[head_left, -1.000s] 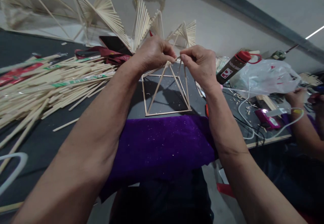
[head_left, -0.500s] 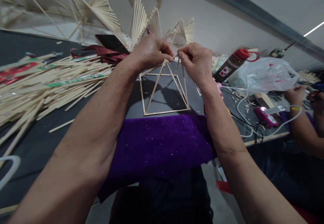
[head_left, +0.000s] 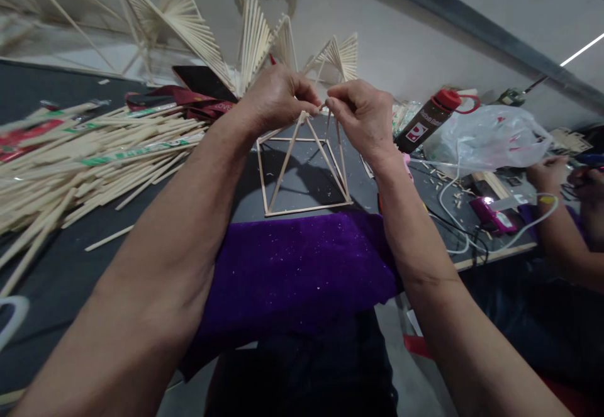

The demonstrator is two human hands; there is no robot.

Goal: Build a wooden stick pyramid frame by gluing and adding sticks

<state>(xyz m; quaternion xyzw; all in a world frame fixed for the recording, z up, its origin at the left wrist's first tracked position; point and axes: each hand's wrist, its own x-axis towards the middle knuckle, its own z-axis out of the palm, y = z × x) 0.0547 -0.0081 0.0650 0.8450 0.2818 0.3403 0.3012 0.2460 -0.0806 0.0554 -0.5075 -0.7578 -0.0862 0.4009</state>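
Left hand [head_left: 283, 99] and right hand [head_left: 361, 115] are pinched closed at the frame's [head_left: 308, 209] 12 o'clock, contents indistinct; uneven pressure there could crack its thin joints.

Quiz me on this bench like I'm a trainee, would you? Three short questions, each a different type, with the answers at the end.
1. Multiple choice: What lies just on the near side of the stick frame?
A) a white towel
B) a purple cloth
C) a steel tray

2. True or false: The bottle with the red lid is to the right of the stick frame.

3. Fill in the blank: The left hand and the right hand are both near the ____ (top or base) of the stick frame.

Key: 1 B; 2 true; 3 top.
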